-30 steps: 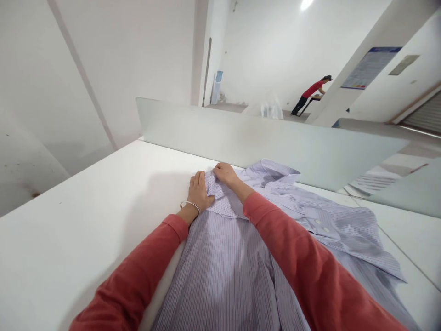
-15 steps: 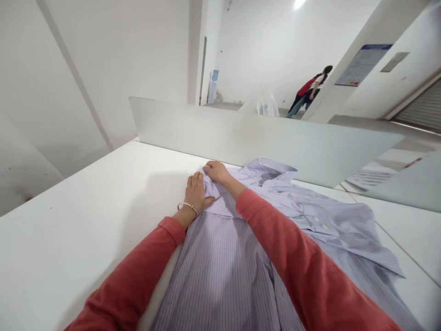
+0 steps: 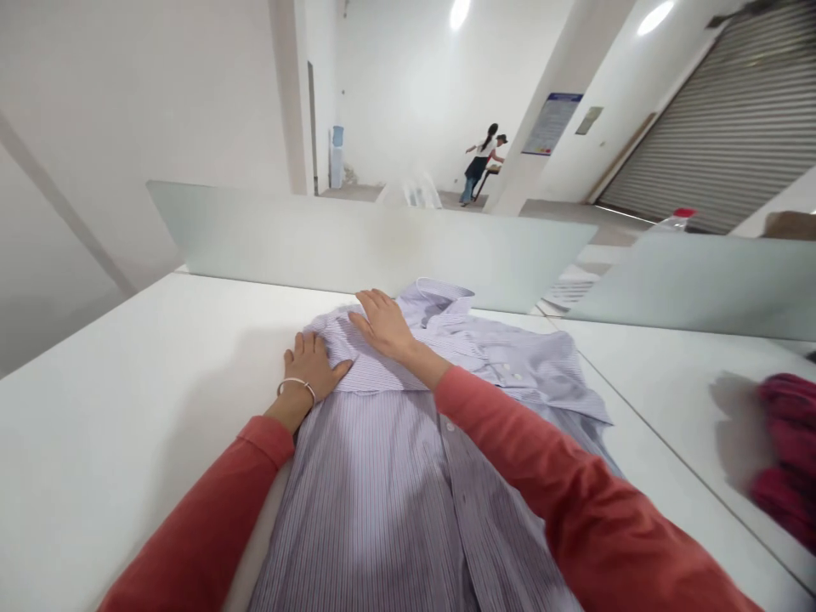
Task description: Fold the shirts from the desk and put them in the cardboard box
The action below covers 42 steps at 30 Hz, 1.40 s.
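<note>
Shirt (image 3: 370,476) is cut off at the bottom; part of its front is hidden by the red right sleeve (image 3: 529,450). Purple-striped, collar (image 3: 424,291) raised, laid on the white table (image 3: 95,442). Left hand (image 3: 312,365) is spread flat at the shirt's edge, right hand (image 3: 386,325) flattened, fingers extended; nothing gripped, right-palm contact can't be told.

The shirt (image 3: 376,476) before me is of thin cloth, matt, with small wrinkles. My sleeves (image 3: 548,463) are also cloth, soft and matt. My bangle (image 3: 297,382) is smooth and looks like metal. The table (image 3: 95,442) has a smooth top; the partition (image 3: 286,242) resembles frosted glass. The shutter (image 3: 714,110) seems ribbed metal.
</note>
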Available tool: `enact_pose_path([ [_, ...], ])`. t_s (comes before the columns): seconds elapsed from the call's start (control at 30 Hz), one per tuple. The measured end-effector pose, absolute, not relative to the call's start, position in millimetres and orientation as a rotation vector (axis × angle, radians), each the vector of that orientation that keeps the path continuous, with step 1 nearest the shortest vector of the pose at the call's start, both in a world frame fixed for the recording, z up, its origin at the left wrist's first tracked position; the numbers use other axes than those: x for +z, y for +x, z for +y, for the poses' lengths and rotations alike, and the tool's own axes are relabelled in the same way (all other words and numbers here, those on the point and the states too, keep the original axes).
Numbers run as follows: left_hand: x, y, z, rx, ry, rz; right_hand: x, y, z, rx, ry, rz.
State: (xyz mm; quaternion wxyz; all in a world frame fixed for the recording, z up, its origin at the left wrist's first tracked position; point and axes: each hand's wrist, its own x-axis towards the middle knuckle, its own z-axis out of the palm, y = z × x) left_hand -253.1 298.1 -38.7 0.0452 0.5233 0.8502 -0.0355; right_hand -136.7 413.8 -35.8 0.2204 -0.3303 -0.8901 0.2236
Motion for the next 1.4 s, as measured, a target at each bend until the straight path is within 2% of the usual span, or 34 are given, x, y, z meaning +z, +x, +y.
enact_pose_path([
  [0.13,-36,-254,300,-0.294,1.494,2.604,-73,-81,406,0.638,-1.084,-2.664],
  [0.27,-32,-254,300,-0.433,1.462,2.598,-102,-66,406,0.732,-1.184,-2.788],
  [0.37,-30,-255,300,-0.478,1.452,2.599,-96,-68,412,0.873,-1.147,-2.74],
  [0.5,-27,-257,302,-0.481,1.465,2.591,-59,-38,424,1.014,-1.172,-2.516],
  [0.7,-23,-261,303,-0.337,1.573,2.633,-16,125,382,0.938,-1.364,-2.066],
  [0.87,-13,-276,287,-0.26,1.65,2.584,-36,286,281,0.937,-1.769,-1.641],
  [0.97,0,-272,270,-0.268,1.715,2.586,-55,344,228,0.888,-1.964,-1.465],
  [1.07,15,-250,248,-0.311,1.915,2.472,-67,357,195,0.942,-2.058,-1.433],
  [1.27,40,-205,171,-0.282,2.423,1.936,-62,331,155,0.986,-1.942,-1.601],
  [1.4,64,-204,96,-0.197,2.426,1.974,-60,335,118,0.82,-2.068,-1.478],
])
